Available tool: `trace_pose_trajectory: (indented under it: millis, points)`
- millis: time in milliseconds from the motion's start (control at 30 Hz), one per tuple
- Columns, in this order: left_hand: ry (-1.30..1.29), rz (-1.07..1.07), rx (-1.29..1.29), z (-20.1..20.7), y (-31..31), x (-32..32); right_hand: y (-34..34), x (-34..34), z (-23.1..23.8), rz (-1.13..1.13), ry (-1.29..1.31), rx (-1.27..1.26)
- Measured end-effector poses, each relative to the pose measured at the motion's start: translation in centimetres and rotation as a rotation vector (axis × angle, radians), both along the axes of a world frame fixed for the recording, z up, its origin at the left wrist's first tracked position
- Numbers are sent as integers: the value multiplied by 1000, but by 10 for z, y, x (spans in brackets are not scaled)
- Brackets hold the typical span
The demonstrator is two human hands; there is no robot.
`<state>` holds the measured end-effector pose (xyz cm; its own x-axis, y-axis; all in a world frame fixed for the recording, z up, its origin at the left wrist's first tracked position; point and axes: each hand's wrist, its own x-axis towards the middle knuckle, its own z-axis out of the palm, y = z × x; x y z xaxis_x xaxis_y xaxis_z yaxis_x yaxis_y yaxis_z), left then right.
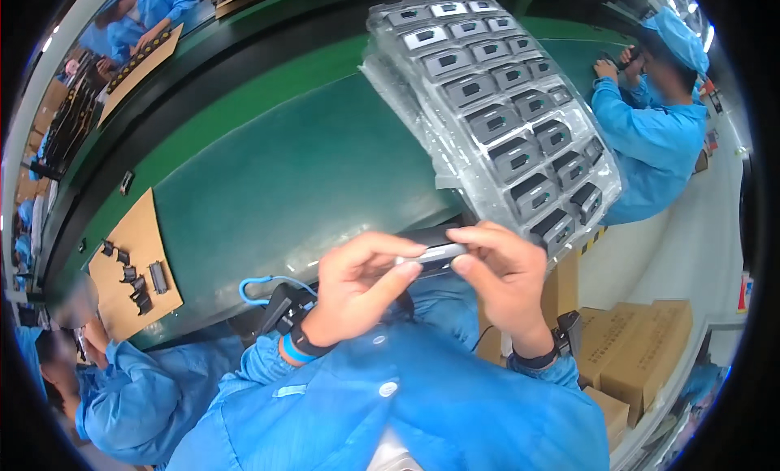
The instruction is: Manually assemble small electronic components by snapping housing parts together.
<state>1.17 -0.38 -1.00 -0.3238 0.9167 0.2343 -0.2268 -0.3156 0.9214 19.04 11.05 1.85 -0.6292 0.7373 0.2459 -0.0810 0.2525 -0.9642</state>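
Close in front of my chest I hold a small grey-and-black plastic housing [439, 251], off the table. My left hand [357, 286] pinches its left end between thumb and fingers. At the other end, my right hand [508, 278] grips it in the same way. My fingertips cover both ends of the piece. Just beyond my right hand lies a stack of clear plastic blister trays [422, 138]. Its pockets carry rows of similar grey-and-black housings [493, 123].
Green matting [301, 162] covers the table. At left, a cardboard sheet [122, 244] bears several black parts [158, 278]. A blue cord [253, 281] hangs near my left wrist. Cardboard boxes [626, 349] stand at lower right. Co-workers in blue sit at left and far right [650, 138].
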Motion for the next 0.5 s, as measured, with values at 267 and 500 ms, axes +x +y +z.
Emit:
trace_pose_trajectory:
  millis: [267, 500]
  points:
    - [185, 15, 147, -11, 1, -11, -7, -9, -18, -28, 161, 88]
    - [33, 118, 99, -4, -5, -4, -5, -16, -19, -15, 168, 218]
